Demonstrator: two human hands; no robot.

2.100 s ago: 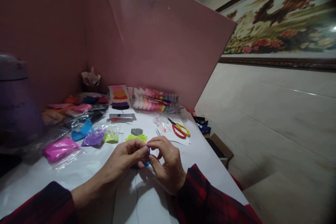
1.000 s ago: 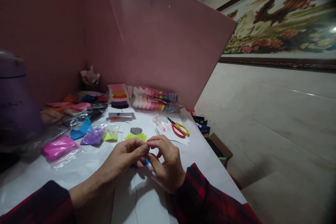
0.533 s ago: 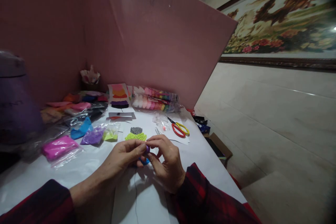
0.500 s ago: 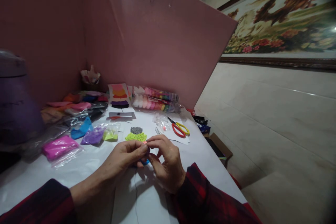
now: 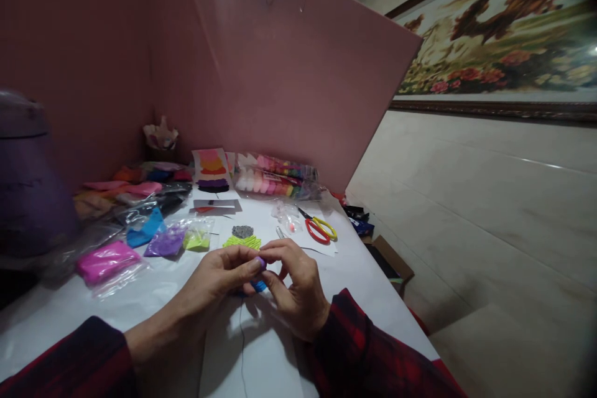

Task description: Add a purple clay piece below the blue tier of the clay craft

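Note:
A small purple piece of clay (image 5: 260, 263) is pinched between my left hand (image 5: 228, 270) and my right hand (image 5: 295, 280), whose fingertips meet around it. Both hands are closed on it. Just beyond them lie a yellow-green ridged clay shape (image 5: 241, 242) and a grey textured one (image 5: 243, 231) on white paper. Some blue clay (image 5: 259, 286) shows beneath my fingers, mostly hidden by them. From under the hands a thin dark line (image 5: 242, 348) runs down the paper towards me.
Bags of pink (image 5: 108, 261), purple (image 5: 165, 241) and yellow-green clay (image 5: 196, 239) lie left. Red-and-yellow scissors (image 5: 319, 229) rest right. Packs of coloured clay (image 5: 270, 183) and a colour-striped card (image 5: 212, 171) are at the back. A purple bottle (image 5: 35, 180) stands far left.
The purple piece now shows between my fingertips, where it was hardly visible before. More of the blue clay below shows. My hands have barely moved.

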